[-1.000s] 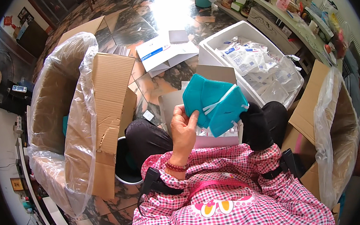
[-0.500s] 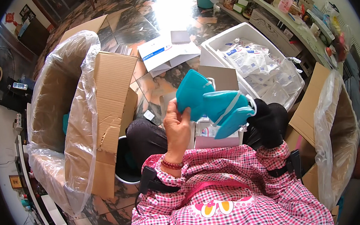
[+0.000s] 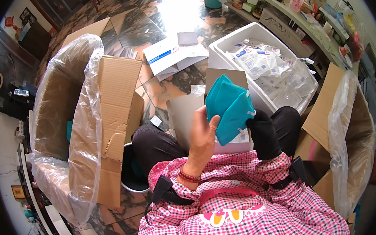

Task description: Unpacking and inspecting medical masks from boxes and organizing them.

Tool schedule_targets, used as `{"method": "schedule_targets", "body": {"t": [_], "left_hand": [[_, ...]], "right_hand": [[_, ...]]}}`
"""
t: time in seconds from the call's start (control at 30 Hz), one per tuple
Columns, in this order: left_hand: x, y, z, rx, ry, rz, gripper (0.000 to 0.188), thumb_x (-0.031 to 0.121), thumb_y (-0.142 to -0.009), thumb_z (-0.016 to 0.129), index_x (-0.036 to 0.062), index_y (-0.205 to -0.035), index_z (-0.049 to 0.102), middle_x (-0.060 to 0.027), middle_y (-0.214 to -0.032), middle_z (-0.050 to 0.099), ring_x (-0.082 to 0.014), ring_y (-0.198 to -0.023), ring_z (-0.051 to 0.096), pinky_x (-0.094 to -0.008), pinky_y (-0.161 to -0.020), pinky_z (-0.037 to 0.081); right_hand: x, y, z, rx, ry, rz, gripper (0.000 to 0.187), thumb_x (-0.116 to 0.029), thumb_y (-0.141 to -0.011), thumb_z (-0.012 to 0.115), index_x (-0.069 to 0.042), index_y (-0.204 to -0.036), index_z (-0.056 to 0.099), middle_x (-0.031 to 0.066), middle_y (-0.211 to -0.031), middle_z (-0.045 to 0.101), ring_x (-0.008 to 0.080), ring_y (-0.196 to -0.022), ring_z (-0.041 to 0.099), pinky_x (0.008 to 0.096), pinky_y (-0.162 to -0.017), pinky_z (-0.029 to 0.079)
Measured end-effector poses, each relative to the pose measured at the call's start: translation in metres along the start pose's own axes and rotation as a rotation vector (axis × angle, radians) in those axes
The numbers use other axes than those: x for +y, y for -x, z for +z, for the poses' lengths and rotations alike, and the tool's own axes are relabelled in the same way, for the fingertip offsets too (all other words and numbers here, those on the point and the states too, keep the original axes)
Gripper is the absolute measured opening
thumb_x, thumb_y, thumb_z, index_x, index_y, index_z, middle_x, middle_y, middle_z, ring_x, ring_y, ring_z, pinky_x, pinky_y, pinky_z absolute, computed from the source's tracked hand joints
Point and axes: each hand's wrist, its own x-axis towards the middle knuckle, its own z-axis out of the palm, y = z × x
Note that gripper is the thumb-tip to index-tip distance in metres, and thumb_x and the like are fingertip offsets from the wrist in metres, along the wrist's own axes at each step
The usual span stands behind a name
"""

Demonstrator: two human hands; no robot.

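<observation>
So the left hand point(image 3: 202, 134) is pinched on a few teal masks point(image 3: 232, 109), thumb on the front, fingers tucked behind, right at their left edge. The right hand point(image 3: 263, 133), in a black glove, is at their lower right edge near a white strap point(image 3: 252, 112); can't tell how tight those fingers are, it's all black on black. Masks are over the open box point(image 3: 183, 118), bottom tip by its near edge. White tub point(image 3: 218, 57) sits off its far right corner.
</observation>
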Motion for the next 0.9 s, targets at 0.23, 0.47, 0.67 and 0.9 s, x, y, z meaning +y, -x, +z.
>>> {"method": "schedule_targets", "body": {"t": [0.23, 0.47, 0.67, 0.9], "left_hand": [[-0.001, -0.008, -0.018, -0.034, 0.081, -0.168, 0.024, 0.02, -0.1, 0.064, 0.0024, -0.117, 0.063, -0.0021, -0.092, 0.068, -0.0086, -0.086, 0.061, -0.0268, -0.077, 0.051], [0.019, -0.032, -0.047, 0.189, -0.989, 0.283, 0.019, 0.01, -0.091, 0.068, 0.0032, -0.108, 0.068, -0.0126, -0.091, 0.071, -0.0284, -0.08, 0.07, -0.033, -0.073, 0.053], [0.006, -0.028, -0.029, 0.086, -0.706, 0.183, 0.016, 0.011, -0.092, 0.069, 0.0031, -0.105, 0.068, -0.0108, -0.086, 0.071, -0.0205, -0.073, 0.068, -0.0332, -0.069, 0.052], [-0.002, -0.008, -0.004, 0.119, 0.084, -0.232, 0.027, 0.02, -0.102, 0.061, -0.0022, -0.116, 0.064, -0.0029, -0.094, 0.066, -0.008, -0.085, 0.059, -0.0248, -0.074, 0.05]], "right_hand": [[-0.006, -0.005, -0.001, -0.102, 0.112, -0.015, 0.029, 0.001, -0.092, 0.062, -0.004, -0.121, 0.062, 0.0074, -0.108, 0.068, 0.0158, -0.098, 0.064, 0.0308, -0.089, 0.051], [-0.016, -0.023, -0.042, -0.145, -0.164, 0.155, 0.028, -0.002, -0.095, 0.056, 0.001, -0.122, 0.061, 0.0082, -0.104, 0.068, 0.0179, -0.09, 0.067, 0.0332, -0.082, 0.055], [-0.007, -0.02, -0.009, -0.128, -0.106, 0.114, 0.027, -0.002, -0.093, 0.06, 0.001, -0.119, 0.063, 0.0064, -0.102, 0.068, 0.0158, -0.094, 0.065, 0.0311, -0.089, 0.05], [0.029, 0.001, 0.029, 0.124, 0.027, 0.117, 0.011, -0.011, -0.096, 0.061, -0.002, -0.098, 0.066, 0.0022, -0.084, 0.063, 0.0098, -0.077, 0.058, 0.0266, -0.074, 0.047]]}}
